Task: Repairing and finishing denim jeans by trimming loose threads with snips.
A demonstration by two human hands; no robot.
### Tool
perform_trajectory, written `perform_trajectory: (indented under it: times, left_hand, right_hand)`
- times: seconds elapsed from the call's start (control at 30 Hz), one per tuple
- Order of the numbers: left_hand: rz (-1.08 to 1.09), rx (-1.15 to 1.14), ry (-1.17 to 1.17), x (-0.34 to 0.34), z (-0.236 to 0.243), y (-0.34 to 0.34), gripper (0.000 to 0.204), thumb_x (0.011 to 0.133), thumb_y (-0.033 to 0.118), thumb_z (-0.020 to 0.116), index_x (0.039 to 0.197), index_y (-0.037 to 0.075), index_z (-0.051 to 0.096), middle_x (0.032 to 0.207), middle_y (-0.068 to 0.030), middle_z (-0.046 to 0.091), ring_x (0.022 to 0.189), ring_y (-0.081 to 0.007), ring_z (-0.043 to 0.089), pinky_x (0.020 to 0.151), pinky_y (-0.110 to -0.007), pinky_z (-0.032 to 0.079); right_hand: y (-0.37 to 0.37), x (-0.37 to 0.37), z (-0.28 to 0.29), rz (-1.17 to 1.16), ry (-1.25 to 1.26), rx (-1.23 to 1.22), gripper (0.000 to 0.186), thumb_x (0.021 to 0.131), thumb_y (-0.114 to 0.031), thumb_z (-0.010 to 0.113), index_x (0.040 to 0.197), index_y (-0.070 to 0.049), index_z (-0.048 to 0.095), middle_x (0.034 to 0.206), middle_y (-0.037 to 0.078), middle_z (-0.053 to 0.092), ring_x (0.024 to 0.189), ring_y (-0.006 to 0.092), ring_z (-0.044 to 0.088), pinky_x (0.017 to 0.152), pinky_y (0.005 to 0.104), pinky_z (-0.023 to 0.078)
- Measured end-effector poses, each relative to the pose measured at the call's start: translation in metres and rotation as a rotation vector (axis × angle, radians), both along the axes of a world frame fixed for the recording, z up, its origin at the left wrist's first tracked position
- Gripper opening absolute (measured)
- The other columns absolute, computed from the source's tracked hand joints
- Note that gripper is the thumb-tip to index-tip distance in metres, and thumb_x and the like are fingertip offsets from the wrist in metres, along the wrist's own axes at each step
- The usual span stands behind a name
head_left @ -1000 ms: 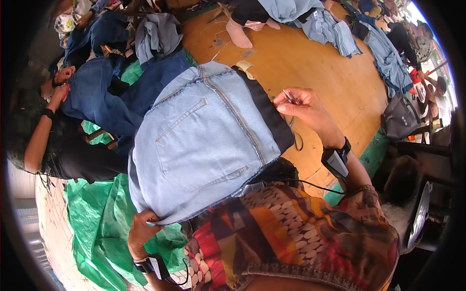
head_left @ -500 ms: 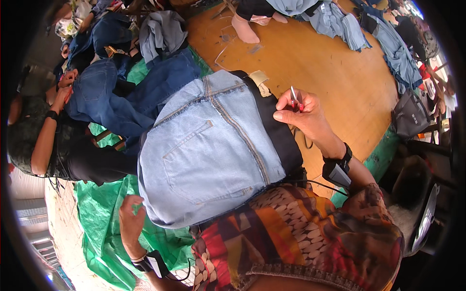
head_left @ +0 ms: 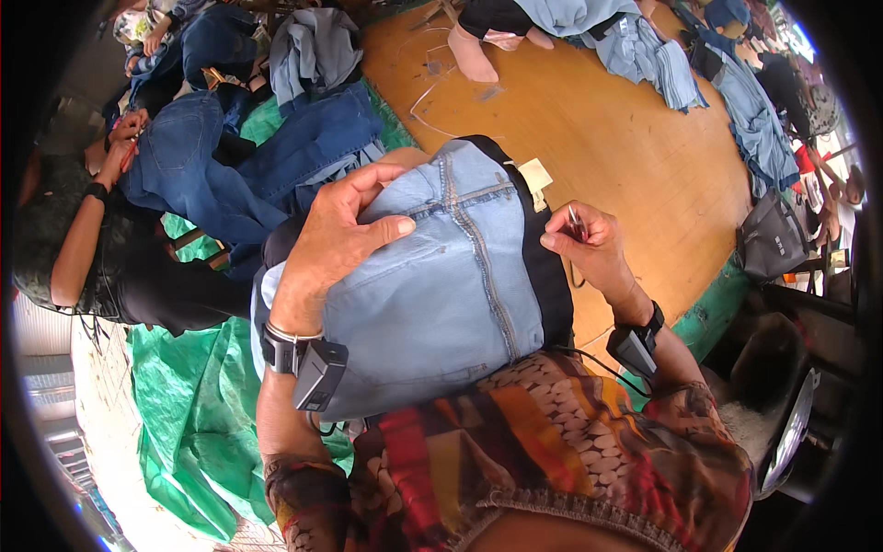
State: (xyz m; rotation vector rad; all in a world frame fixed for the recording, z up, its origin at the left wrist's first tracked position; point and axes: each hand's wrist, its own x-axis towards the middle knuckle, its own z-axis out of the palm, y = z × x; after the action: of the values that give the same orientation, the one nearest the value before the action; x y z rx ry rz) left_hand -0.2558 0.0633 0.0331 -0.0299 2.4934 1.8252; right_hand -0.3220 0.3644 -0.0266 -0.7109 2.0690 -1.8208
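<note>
Across my lap lies a pair of light-blue jeans (head_left: 414, 304), inside out, with a frayed seam running down it and a black waistband (head_left: 547, 248). A cream label (head_left: 533, 179) sticks out from that band. My left hand (head_left: 336, 235) grips the far left part of the jeans, its thumb on top and its fingertips partly hidden at the far edge. Just right of the waistband, my right hand (head_left: 593, 244) is closed around small red-handled scissors (head_left: 577, 224), blades pointing up; it looks apart from the cloth.
Beyond the jeans spreads an orange-brown board (head_left: 644, 175) with light-blue denim (head_left: 644, 60) at its far side. On the left, a co-worker's hands (head_left: 124, 138) hold dark-blue jeans (head_left: 198, 184). Green sheeting (head_left: 193, 414) covers the floor at lower left; a grey bag (head_left: 773, 235) stands at right.
My left hand has come up from beside the jeans onto their far left part and taken hold. The jeans have shifted slightly right. My right hand has dropped slightly, still holding the scissors.
</note>
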Motion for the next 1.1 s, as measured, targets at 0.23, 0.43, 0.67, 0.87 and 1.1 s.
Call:
perform_trajectory:
  times: [0.23,0.43,0.67,0.87,1.1]
  left_hand:
    - [0.079,0.319,-0.019,0.015,-0.013,0.013,0.036,0.082,0.010,0.069,0.114,-0.002,0.057,0.102,-0.0036,0.062,0.091,-0.0091,0.055,0.083,-0.023,0.043]
    - [0.125,-0.058,0.129,0.008,0.001,0.022,0.020,0.084,0.006,0.064,0.101,-0.002,0.061,0.086,-0.0013,0.064,0.076,-0.0062,0.055,0.069,-0.021,0.045]
    - [0.223,0.415,0.159,0.017,-0.001,0.030,0.017,0.084,-0.002,0.061,0.101,0.002,0.060,0.084,-0.0004,0.065,0.076,-0.0031,0.054,0.066,-0.018,0.043]
    - [0.308,0.254,0.366,0.027,0.004,0.044,0.029,0.083,-0.006,0.061,0.110,0.001,0.054,0.096,-0.0039,0.065,0.085,-0.0044,0.056,0.074,-0.019,0.045]
    - [0.256,0.515,0.319,0.031,0.001,0.042,0.024,0.087,-0.001,0.060,0.110,0.001,0.055,0.098,-0.0066,0.064,0.089,-0.0070,0.056,0.078,-0.020,0.044]
  right_hand:
    - [0.005,-0.014,-0.005,-0.219,0.202,-0.078,0.013,0.079,0.004,0.067,0.089,-0.002,0.061,0.094,0.002,0.059,0.075,0.0047,0.052,0.065,0.0194,0.043]
    - [-0.030,-0.011,0.070,-0.009,0.437,-0.077,0.018,0.079,0.004,0.067,0.095,-0.001,0.065,0.092,0.005,0.061,0.074,0.0079,0.056,0.065,0.0209,0.045]
    - [-0.089,-0.004,0.073,0.257,0.552,-0.040,0.022,0.074,0.002,0.071,0.096,-0.002,0.067,0.084,0.005,0.060,0.068,0.0091,0.056,0.059,0.0215,0.045]
    - [-0.096,-0.010,0.079,0.382,0.354,-0.070,0.025,0.074,-0.002,0.072,0.099,-0.003,0.067,0.077,0.005,0.060,0.067,0.0102,0.057,0.059,0.0225,0.046]
    - [-0.097,-0.009,0.079,0.408,0.343,0.012,0.014,0.076,-0.005,0.071,0.087,0.000,0.065,0.072,0.006,0.059,0.065,0.0125,0.058,0.059,0.0253,0.046]
